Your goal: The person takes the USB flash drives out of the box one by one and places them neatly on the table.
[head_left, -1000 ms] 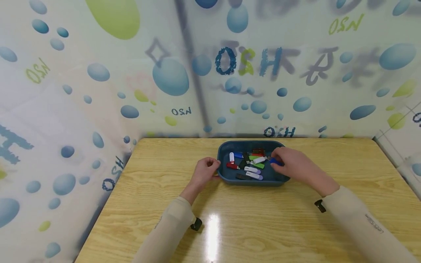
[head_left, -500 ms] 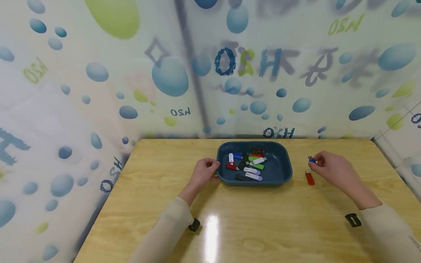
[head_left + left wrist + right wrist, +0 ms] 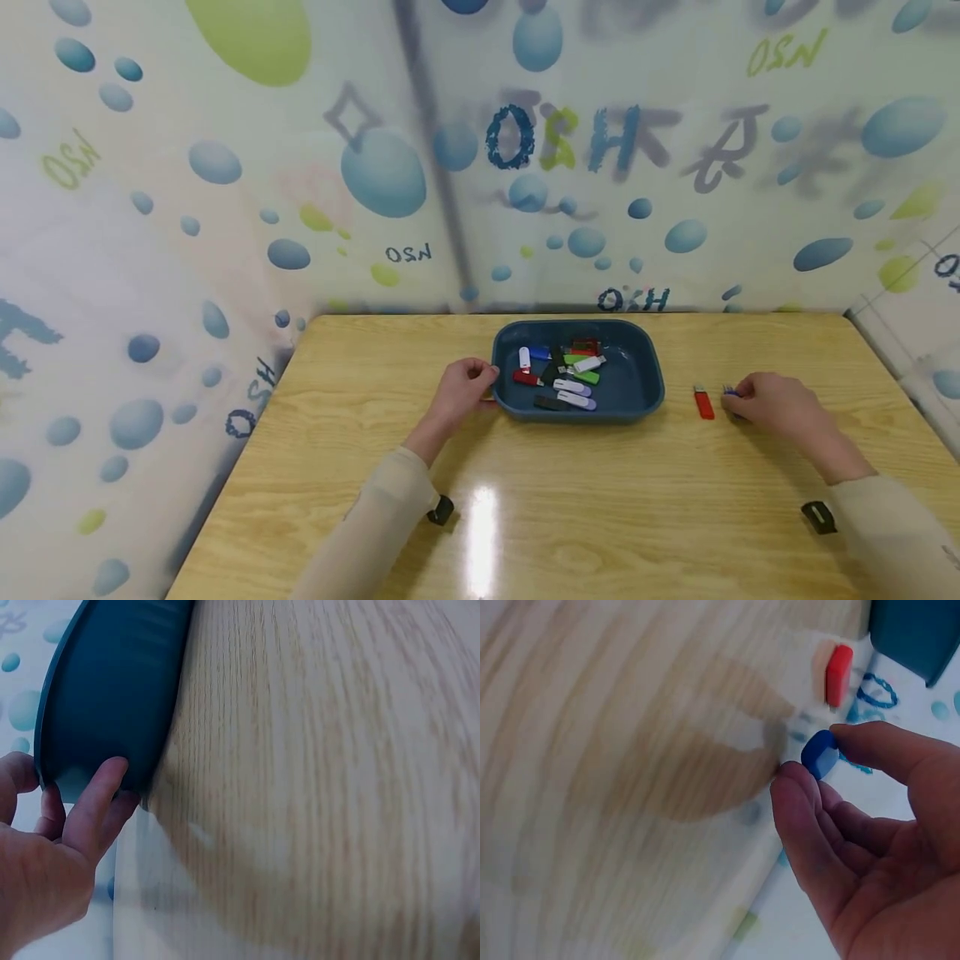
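A dark blue plastic tray [image 3: 630,410] holds several USB sticks in white, red, black, green and blue. My left hand [image 3: 462,392] grips the tray's left end; the left wrist view shows its thumb and fingers around that end wall [image 3: 112,697]. Right of the tray, my right hand [image 3: 783,410] pinches a blue USB stick [image 3: 821,754] between thumb and fingertips, low at the table. A red USB stick [image 3: 703,403] lies on the table just left of that hand, its metal plug toward the wall. Fingers hide most of the blue stick in the head view.
The wooden table [image 3: 600,500] ends at a wall [image 3: 480,208] printed with bubbles and letters. Something thin and red [image 3: 487,399] shows beneath my left hand beside the tray. Inside the tray, the sticks lie toward the left and middle.
My right hand has carried the blue USB stick out of the tray, rightward, and down to the table beside the red one. My left hand has stayed at the tray.
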Action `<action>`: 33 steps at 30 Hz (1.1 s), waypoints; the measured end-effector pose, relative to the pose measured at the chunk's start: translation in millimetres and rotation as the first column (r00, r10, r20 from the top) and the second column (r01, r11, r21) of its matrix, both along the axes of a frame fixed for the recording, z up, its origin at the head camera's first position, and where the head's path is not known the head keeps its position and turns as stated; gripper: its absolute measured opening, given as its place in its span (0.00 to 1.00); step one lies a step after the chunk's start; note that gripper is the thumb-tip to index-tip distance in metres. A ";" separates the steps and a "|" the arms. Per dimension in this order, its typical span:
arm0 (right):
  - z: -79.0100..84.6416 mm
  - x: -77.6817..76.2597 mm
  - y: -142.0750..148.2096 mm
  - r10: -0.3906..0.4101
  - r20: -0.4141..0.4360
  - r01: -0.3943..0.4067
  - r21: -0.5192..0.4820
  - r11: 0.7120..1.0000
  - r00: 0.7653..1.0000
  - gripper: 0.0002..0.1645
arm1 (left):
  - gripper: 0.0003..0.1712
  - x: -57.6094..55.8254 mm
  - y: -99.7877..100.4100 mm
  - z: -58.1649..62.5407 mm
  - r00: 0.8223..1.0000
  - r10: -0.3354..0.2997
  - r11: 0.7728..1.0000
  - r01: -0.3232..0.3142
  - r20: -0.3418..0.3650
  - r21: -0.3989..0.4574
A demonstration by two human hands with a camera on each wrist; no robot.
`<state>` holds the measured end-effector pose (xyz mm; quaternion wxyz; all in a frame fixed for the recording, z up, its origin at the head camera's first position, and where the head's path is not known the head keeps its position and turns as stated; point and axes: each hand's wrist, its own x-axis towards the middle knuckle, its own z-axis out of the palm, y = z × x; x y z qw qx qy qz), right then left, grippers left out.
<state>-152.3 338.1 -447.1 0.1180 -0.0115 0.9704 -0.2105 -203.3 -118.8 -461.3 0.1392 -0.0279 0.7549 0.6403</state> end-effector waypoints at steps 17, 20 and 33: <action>-3.9 -2.0 -13.8 -0.016 0.023 0.015 0.025 1.000 1.000 0.18 | 0.13 -6.1 -0.7 2.7 0.999 -0.007 1.000 0.008 0.041 -0.011; -4.1 0.6 -14.9 -0.024 0.005 0.024 0.032 0.999 1.000 0.18 | 0.14 -5.3 -1.0 1.8 0.999 -0.011 1.000 0.010 0.050 0.002; -8.0 8.0 -18.3 0.005 -0.057 -0.004 0.022 1.000 0.998 0.23 | 0.16 -2.2 -1.8 0.9 0.999 -0.015 1.000 0.015 0.042 0.006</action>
